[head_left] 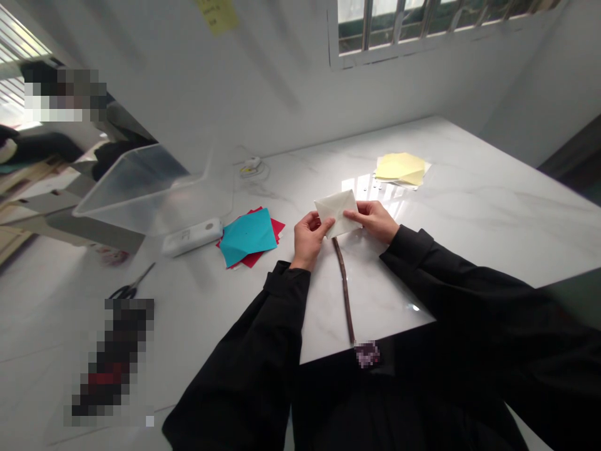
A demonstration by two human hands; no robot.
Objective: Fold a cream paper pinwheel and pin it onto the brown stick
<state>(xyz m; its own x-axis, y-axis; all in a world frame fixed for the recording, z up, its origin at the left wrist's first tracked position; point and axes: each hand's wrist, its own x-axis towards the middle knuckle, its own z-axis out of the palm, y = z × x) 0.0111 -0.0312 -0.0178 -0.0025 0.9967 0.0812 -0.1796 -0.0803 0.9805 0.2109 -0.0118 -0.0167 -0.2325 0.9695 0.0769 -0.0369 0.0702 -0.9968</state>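
Note:
Between my two hands I hold a small cream paper envelope [339,212] with crossing fold lines on the side facing me. My left hand [310,238] pinches its lower left part, thumb on top. My right hand [375,220] grips the right edge, its thumb lying across the paper. Below the envelope a thin brown stick [345,285] runs along the white marbled table [282,307] toward my body; its upper end reaches the envelope's lower edge. I cannot tell whether the two touch.
Blue and red paper sheets [248,238] lie to the left, beside a white power strip [192,238]. Behind that stands a clear plastic bin [141,188]. Scissors [134,285] rest nearer me at left. Yellow paper sheets [401,168] lie at the back right. A person is at far left.

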